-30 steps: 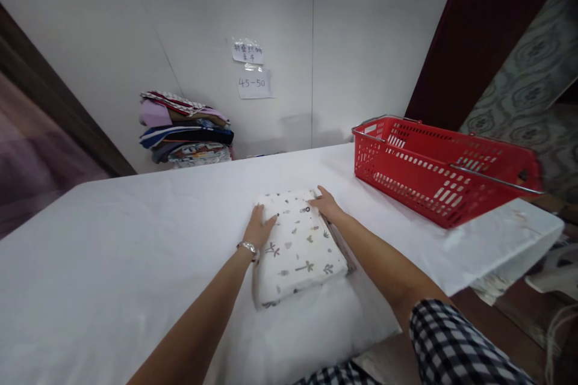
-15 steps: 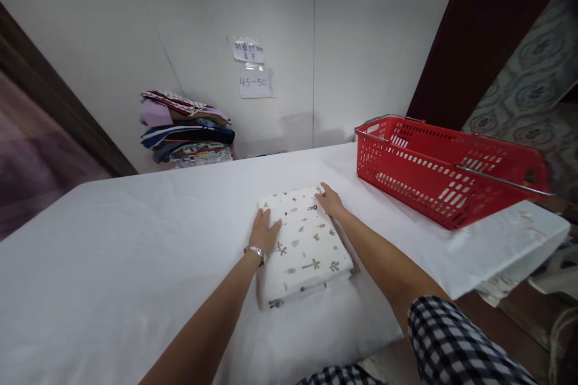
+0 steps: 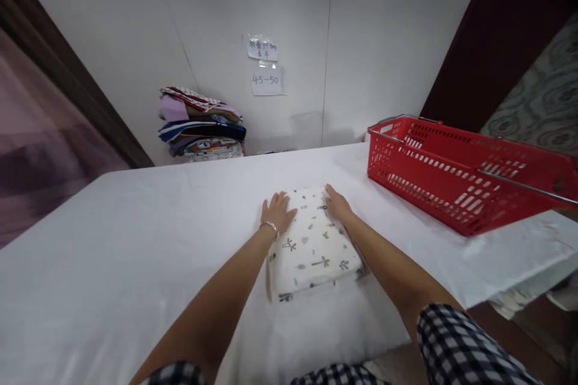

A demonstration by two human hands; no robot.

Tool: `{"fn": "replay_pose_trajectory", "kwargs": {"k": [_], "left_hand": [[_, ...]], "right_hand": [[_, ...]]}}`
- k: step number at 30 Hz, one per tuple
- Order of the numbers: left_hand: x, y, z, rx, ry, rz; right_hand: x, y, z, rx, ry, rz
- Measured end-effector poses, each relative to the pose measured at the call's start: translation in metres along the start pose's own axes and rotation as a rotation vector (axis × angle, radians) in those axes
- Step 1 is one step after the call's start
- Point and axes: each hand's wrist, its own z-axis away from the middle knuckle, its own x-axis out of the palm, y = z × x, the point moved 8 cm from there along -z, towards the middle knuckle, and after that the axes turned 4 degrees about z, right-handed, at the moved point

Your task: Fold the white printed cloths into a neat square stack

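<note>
Plainly, from the head view, both of the person's hands rest at the far half of a folded printed cloth (image 3: 316,246), which lies flat on the white-covered worktop (image 3: 180,240), roughly central and towards the near edge. The left hand (image 3: 279,215) is laid over the cloth's left side near its far corner, its grip wide, fingers spread and thumb turned inward across the print; a pale bracelet (image 3: 270,227) circles that wrist. The right hand (image 3: 338,204) touches the opposite side by the far right corner, fingers reaching forward along the edge — whether that grip pinches the layers, I cannot tell. Small palm trees and other little motifs dot the cloth's white top, and its layered near edge faces the person. A black-and-white checked sleeve (image 3: 456,337) covers the right upper arm. Beyond the right hand, well apart from the cloth, a red basket (image 3: 433,186) with slotted sides stands upright on the worktop. At the far left, a stack of folded fabrics (image 3: 203,123) sits by the wall (image 3: 383,30) — lilac, blue and patterned pieces among them. Two paper notes hang on that wall, the lower note (image 3: 266,80) reading "45-50".
</note>
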Motion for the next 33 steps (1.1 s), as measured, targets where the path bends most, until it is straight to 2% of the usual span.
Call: {"fn": "replay_pose_trajectory", "kwargs": {"k": [2,4,9,12,15,16,19,24,26,28,30,33], "left_hand": [[0.014,-0.006,-0.003,-0.051,-0.071,0.001],[0.02,-0.011,-0.004,-0.064,-0.07,0.012],[0.013,-0.012,-0.005,-0.049,-0.052,0.088],[0.002,-0.008,0.008,-0.044,-0.038,0.16],[-0.002,0.003,0.039,0.029,-0.017,0.148],[0.002,0.007,0.051,0.05,-0.031,0.126],[0.019,0.018,0.08,0.137,-0.085,0.065],[0.027,0.02,0.091,0.147,-0.055,0.115],[0.021,0.012,0.095,0.095,-0.011,0.209],[0.011,-0.005,0.102,-0.029,0.085,0.332],[0.005,-0.027,0.112,-0.213,0.155,0.475],[0.011,-0.045,0.121,-0.425,0.091,0.639]], "right_hand": [[0.001,0.005,0.003,0.001,0.015,0.046],[0.0,0.005,0.005,0.002,0.021,0.131],[-0.009,-0.021,0.018,-0.042,0.012,0.288],[-0.011,-0.05,0.053,-0.209,0.037,0.304],[0.002,-0.067,0.104,-0.419,-0.064,0.39],[0.008,-0.065,0.12,-0.452,-0.113,0.429],[0.014,-0.049,0.147,-0.405,-0.201,0.521],[0.011,-0.041,0.149,-0.391,-0.181,0.588],[0.004,-0.038,0.147,-0.4,-0.139,0.543],[-0.009,-0.026,0.143,-0.354,-0.041,0.44],[-0.023,-0.003,0.14,-0.219,0.038,0.292],[-0.029,0.029,0.14,0.014,0.034,0.094]]}}
